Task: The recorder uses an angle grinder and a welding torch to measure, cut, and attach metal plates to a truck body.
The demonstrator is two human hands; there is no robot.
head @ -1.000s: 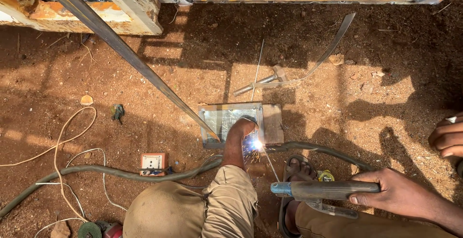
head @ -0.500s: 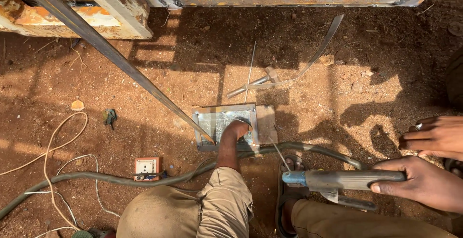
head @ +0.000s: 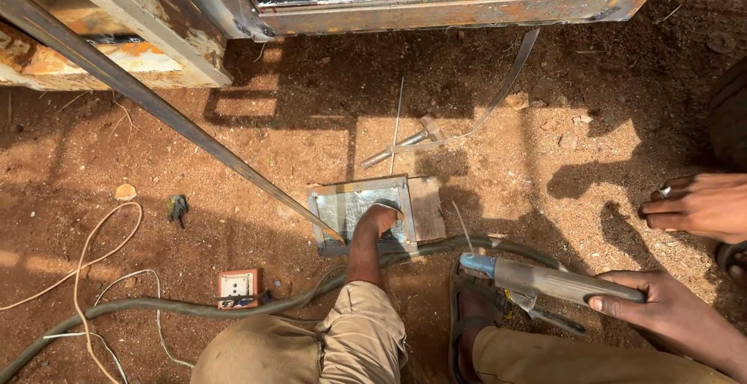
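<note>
Head view, looking down at red dirt ground (head: 233,158).

Right hand (head: 661,310): grip closed around the grey handle of a welding electrode holder (head: 545,281). The holder lies roughly level and points left; its blue-tipped jaw end carries a thin electrode rod (head: 462,227) that slants up and left. The rod tip is in the air, just right of the plate, not touching it.

Another hand (head: 696,206) enters from the right edge, higher up, fingers curled loosely; whether it belongs to the same person cannot be told. No left-hand grip can be confirmed.

Square metal plate (head: 359,206) lies flat on the ground at centre. A bare foot (head: 377,220) presses on its right half. A long steel bar (head: 179,123) runs diagonally from upper left and ends at the plate's lower left corner.

A thick grey cable (head: 233,306) curves along the ground below the plate. A small orange socket box (head: 237,287) sits just above the cable. A hammer (head: 405,144) lies beyond the plate.
</note>
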